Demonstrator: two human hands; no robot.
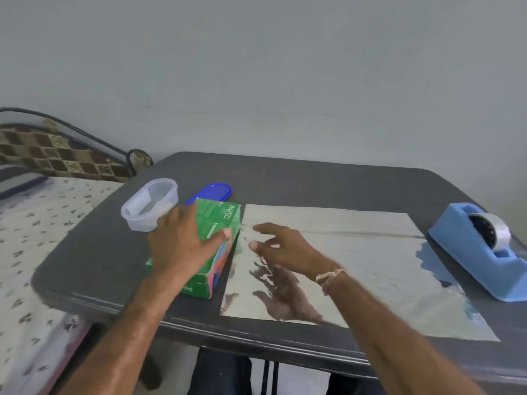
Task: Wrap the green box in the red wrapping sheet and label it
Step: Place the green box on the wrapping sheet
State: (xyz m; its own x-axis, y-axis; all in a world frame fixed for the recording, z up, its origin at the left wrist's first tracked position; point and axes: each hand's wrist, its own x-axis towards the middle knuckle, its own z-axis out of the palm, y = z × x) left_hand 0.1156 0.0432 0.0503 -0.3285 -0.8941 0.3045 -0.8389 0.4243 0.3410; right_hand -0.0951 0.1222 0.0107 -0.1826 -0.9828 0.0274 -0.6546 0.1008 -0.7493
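Note:
The green box (221,223) lies on the dark table, just left of the wrapping sheet (356,258). The sheet lies flat with its shiny silver side up; no red shows. My left hand (182,240) rests on top of the box, fingers over its far left edge and thumb on the top near its right side, gripping it. My right hand (281,246) hovers just above the sheet's left part, right of the box, fingers spread and holding nothing. Its reflection shows in the sheet.
A clear plastic container (149,205) and its blue lid (212,192) sit behind the box. A blue tape dispenser (482,252) stands at the table's right edge. A bed with a patterned sheet (34,252) adjoins the grey table (313,181) on the left. A wall rises behind.

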